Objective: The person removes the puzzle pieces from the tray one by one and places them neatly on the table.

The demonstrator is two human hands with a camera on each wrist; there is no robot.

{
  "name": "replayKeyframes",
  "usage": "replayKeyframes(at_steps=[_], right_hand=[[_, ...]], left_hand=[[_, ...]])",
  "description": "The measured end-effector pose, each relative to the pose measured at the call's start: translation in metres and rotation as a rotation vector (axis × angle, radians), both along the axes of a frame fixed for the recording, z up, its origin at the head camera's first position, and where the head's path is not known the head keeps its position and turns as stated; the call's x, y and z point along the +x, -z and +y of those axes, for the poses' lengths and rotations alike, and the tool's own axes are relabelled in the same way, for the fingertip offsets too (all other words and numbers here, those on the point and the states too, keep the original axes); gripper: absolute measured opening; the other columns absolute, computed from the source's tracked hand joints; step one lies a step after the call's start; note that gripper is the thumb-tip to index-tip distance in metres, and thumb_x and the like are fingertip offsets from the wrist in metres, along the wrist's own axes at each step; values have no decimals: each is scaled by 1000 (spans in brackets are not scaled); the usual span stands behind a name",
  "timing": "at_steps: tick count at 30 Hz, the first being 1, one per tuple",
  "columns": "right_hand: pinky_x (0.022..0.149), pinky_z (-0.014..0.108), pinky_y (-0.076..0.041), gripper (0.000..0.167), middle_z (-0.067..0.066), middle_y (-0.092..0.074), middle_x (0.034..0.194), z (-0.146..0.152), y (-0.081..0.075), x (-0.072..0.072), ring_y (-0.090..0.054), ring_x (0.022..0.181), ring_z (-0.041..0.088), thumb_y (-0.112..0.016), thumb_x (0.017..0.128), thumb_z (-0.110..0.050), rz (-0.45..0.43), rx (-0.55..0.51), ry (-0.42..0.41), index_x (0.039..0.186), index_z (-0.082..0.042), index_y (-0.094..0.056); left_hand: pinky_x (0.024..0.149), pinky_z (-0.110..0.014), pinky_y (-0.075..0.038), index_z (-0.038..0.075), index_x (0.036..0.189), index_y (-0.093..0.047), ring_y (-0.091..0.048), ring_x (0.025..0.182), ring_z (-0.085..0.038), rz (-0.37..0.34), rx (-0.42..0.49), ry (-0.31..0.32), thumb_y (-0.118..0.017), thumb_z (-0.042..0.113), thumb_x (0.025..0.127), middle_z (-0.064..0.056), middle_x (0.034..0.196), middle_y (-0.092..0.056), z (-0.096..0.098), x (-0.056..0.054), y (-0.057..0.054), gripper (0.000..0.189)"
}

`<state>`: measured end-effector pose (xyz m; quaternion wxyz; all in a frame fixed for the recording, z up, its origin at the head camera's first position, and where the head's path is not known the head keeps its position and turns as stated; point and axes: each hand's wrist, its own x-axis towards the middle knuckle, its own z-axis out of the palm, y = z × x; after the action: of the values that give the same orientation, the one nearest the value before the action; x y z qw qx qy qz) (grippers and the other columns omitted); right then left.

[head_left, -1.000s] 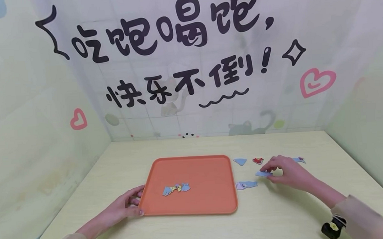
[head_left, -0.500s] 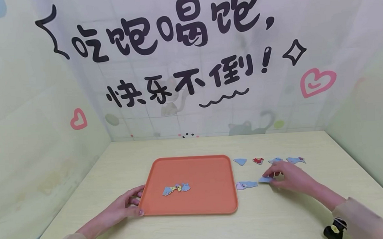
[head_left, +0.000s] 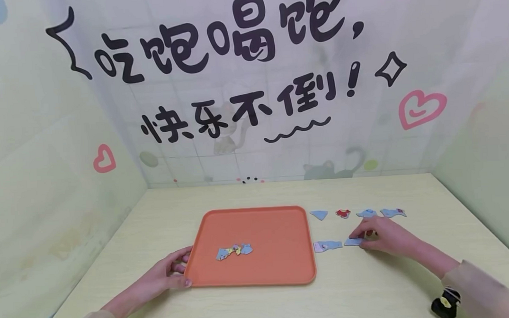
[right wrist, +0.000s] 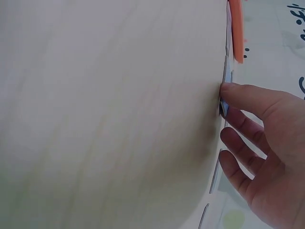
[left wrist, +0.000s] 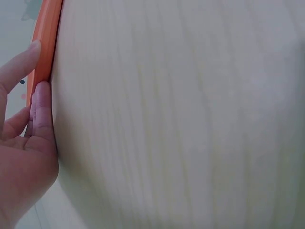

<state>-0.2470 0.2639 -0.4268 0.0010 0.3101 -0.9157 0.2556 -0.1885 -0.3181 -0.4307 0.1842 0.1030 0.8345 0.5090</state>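
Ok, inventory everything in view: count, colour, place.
Tray: one, orange, on the table.
Puzzle cluster: one, mostly blue and yellow, on the tray.
Far pieces: four, three mainly blue and one red, right of the tray.
Near section: one, lilac and blue, just right of the tray.
Near piece: one, light blue, beside that section.
Table: one, pale, beneath.
Backdrop: one, pale with black lettering, behind.
Wrist item: one, black, lower right.
Sleeves: two, beige, lower corners.
Left grip: one, on the tray's left edge.
Right grip: one, pinching the near piece.
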Motion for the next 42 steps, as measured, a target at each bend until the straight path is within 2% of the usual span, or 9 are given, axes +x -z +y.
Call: replayKeyframes(at_steps=[12, 25, 36, 42], right_hand=[[70, 20, -48, 24, -9, -67, 92, 7, 2, 1, -53, 79, -2, -77, 83, -15, -7, -4, -24, 107, -17, -77], [70, 20, -49, 25, -9, -68, 94, 9, 2, 2, -56, 80, -1, -78, 82, -17, 16, 1, -36, 107, -18, -77], [70, 20, -49, 26, -9, -68, 94, 10, 1, 3, -56, 80, -1, -79, 82, -18, 13, -6, -27, 108, -18, -76], [69, 20, -49, 25, -10, -69, 94, 9, 1, 7, -54, 79, -4, -78, 82, -17, 9, -8, -1, 106, -20, -77]], left_hand=[[86, -22, -48, 0, 156, -20, -51, 108, -17, -2, 19, 8, -75, 14, 84, -23, 139, -39, 1, -1, -2, 91], [86, -21, -47, 0, 156, -21, -51, 107, -15, 0, 17, 6, -75, 14, 85, -23, 138, -39, -1, -1, 0, 90], [86, -22, -47, 1, 156, -21, -51, 107, -16, -1, 17, 8, -74, 15, 85, -23, 138, -39, 0, -2, -3, 90], [85, -22, -49, -2, 155, -20, -51, 105, -14, 3, 36, 22, -73, 13, 86, -25, 137, -38, 0, 0, -2, 89]])
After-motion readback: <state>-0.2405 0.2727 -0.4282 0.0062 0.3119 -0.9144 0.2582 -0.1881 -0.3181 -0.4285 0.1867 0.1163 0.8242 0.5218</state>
